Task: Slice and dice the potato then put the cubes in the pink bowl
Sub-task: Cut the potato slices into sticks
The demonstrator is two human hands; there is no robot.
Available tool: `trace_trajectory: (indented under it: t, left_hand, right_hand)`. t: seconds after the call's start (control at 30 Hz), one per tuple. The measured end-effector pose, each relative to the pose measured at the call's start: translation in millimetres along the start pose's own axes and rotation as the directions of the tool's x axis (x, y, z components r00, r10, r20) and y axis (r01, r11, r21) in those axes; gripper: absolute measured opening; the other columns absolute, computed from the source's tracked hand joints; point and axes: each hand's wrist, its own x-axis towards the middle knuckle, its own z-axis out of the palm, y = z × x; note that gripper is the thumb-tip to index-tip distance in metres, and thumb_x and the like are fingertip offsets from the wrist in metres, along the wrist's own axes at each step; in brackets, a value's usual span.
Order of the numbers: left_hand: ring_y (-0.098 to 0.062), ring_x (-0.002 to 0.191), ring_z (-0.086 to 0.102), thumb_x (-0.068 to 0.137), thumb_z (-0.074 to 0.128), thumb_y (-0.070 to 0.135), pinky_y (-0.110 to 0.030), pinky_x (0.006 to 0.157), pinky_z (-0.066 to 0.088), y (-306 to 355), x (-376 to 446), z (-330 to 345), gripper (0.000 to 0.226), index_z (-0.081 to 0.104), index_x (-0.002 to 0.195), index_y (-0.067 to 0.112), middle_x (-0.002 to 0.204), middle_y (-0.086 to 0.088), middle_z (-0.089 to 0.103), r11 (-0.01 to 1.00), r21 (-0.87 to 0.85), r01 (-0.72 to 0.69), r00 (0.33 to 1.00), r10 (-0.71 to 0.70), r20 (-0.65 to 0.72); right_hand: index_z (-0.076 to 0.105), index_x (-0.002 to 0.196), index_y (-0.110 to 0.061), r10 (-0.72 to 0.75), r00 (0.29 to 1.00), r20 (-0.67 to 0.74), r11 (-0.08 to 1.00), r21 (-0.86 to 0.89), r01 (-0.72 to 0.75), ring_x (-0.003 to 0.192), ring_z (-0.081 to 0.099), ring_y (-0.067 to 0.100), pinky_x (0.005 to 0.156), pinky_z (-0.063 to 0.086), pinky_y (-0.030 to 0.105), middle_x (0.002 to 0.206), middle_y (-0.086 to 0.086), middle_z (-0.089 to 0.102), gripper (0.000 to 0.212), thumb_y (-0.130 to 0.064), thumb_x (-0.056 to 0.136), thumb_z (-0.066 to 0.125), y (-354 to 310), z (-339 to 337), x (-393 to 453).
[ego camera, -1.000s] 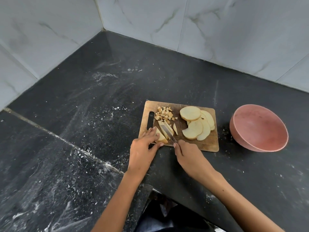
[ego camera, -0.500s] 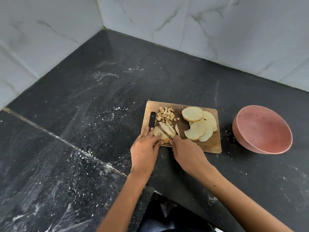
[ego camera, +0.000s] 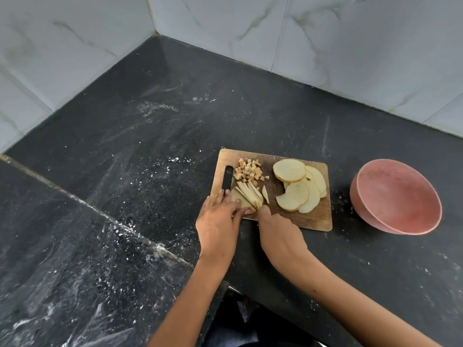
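Note:
A wooden cutting board (ego camera: 312, 217) lies on the black counter. A pile of small potato cubes (ego camera: 249, 170) sits at its far left, and several round potato slices (ego camera: 299, 187) overlap on its right half. At the near left lies a slice cut into strips (ego camera: 250, 192). My left hand (ego camera: 220, 219) presses fingertips on that slice. My right hand (ego camera: 278, 234) grips a knife (ego camera: 246, 199) whose blade rests across the strips. The pink bowl (ego camera: 395, 196) stands empty to the right of the board.
Marble-tiled walls (ego camera: 350, 46) meet in a corner behind the counter. The black counter (ego camera: 125, 146) is dusty, with a seam running diagonally at the left. Its front edge drops off beneath my forearms.
The knife has shifted left across the slice, and more strips lie to the right of the blade. Both hands stay at the board's near left. The camera view moved slightly.

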Motion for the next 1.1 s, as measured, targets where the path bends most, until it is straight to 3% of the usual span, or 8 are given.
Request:
trace_trajectory:
  t: [0.1, 0.27, 0.5, 0.63, 0.73, 0.87, 1.03, 1.1]
  left_hand:
    - [-0.029, 0.113, 0.062, 0.073, 0.082, 0.02, -0.037, 0.096, 0.039, -3, 0, 0, 0.02, 0.077, 0.09, 0.011, 0.114, -0.013, 0.068, 0.999, -0.02, -0.043, 0.999, 0.043, -0.025]
    - [-0.029, 0.114, 0.062, 0.076, 0.08, 0.021, -0.034, 0.096, 0.038, -4, 2, -4, 0.018, 0.077, 0.091, 0.012, 0.116, -0.011, 0.068, 0.999, -0.009, -0.043, 0.999, 0.043, 0.003]
    - [-0.025, 0.118, 0.06, 0.078, 0.078, 0.027, -0.031, 0.097, 0.035, -6, 3, -4, 0.02, 0.077, 0.092, 0.013, 0.118, -0.01, 0.067, 0.998, -0.035, -0.046, 0.999, 0.047, 0.019]
    - [-0.025, 0.117, 0.06, 0.078, 0.078, 0.026, -0.029, 0.094, 0.038, -4, 3, -4, 0.021, 0.077, 0.093, 0.01, 0.118, -0.011, 0.067, 0.997, -0.043, -0.066, 0.998, 0.067, 0.02]
    - [-0.022, 0.12, 0.058, 0.082, 0.075, 0.027, -0.027, 0.096, 0.035, -3, 0, -4, 0.022, 0.076, 0.096, 0.01, 0.121, -0.011, 0.065, 0.997, -0.035, -0.064, 0.998, 0.065, 0.018]
    - [-0.021, 0.123, 0.055, 0.085, 0.071, 0.03, -0.027, 0.096, 0.038, -8, 1, -6, 0.02, 0.076, 0.095, 0.014, 0.126, -0.006, 0.063, 0.997, -0.044, -0.066, 0.997, 0.067, 0.028]
    - [-0.018, 0.131, 0.047, 0.088, 0.067, 0.033, -0.022, 0.099, 0.028, -10, 0, -9, 0.023, 0.075, 0.102, 0.017, 0.133, -0.002, 0.059, 0.997, -0.059, -0.049, 0.997, 0.052, 0.05]
    - [-0.014, 0.132, 0.046, 0.088, 0.067, 0.034, -0.021, 0.104, 0.025, -11, -1, -9, 0.024, 0.075, 0.104, 0.018, 0.133, 0.0, 0.058, 0.996, -0.072, -0.056, 0.997, 0.06, 0.046]
  right_hand:
    - [0.034, 0.124, -0.012, 0.034, 0.998, 0.049, 0.999, 0.019, -0.035, 0.097, 0.063, 0.027, 0.073, 0.047, 0.036, 0.111, 0.011, 0.061, 0.028, -0.005, 0.098, 0.042, 3, 2, -6]
    - [0.039, 0.124, -0.011, -0.04, 0.999, -0.029, 0.998, 0.039, 0.041, 0.096, 0.063, 0.027, 0.076, 0.049, 0.037, 0.11, 0.01, 0.061, 0.023, -0.009, 0.1, 0.037, -8, -4, 7]
    - [0.031, 0.107, -0.015, 0.057, 0.992, 0.113, 0.998, 0.005, -0.058, 0.089, 0.058, 0.027, 0.071, 0.043, 0.037, 0.102, 0.009, 0.058, 0.016, -0.005, 0.097, 0.038, 13, 7, -12]
    - [0.035, 0.104, -0.016, 0.055, 0.997, 0.057, 0.995, 0.085, -0.06, 0.088, 0.058, 0.026, 0.069, 0.044, 0.038, 0.102, 0.01, 0.058, 0.003, -0.014, 0.102, 0.034, 10, 6, -1]
    - [0.041, 0.107, -0.014, 0.028, 0.998, 0.049, 0.99, 0.134, -0.034, 0.092, 0.06, 0.027, 0.073, 0.05, 0.04, 0.101, 0.01, 0.059, 0.01, -0.021, 0.103, 0.034, 13, 9, 4]
    - [0.044, 0.087, -0.016, 0.005, 0.992, 0.125, 0.918, 0.394, -0.055, 0.058, 0.055, 0.016, 0.045, 0.044, 0.026, 0.074, 0.004, 0.055, 0.026, -0.03, 0.105, 0.03, 24, 4, 3]
    - [0.035, 0.101, -0.013, 0.025, 0.999, 0.028, 0.995, 0.093, -0.027, 0.083, 0.056, 0.03, 0.066, 0.039, 0.036, 0.095, 0.012, 0.056, 0.022, -0.031, 0.106, 0.024, 30, 21, -23]
    - [0.034, 0.098, -0.014, 0.019, 0.999, 0.031, 0.996, 0.092, -0.022, 0.085, 0.055, 0.031, 0.068, 0.038, 0.036, 0.095, 0.012, 0.055, 0.022, -0.031, 0.106, 0.024, 35, 24, -31]
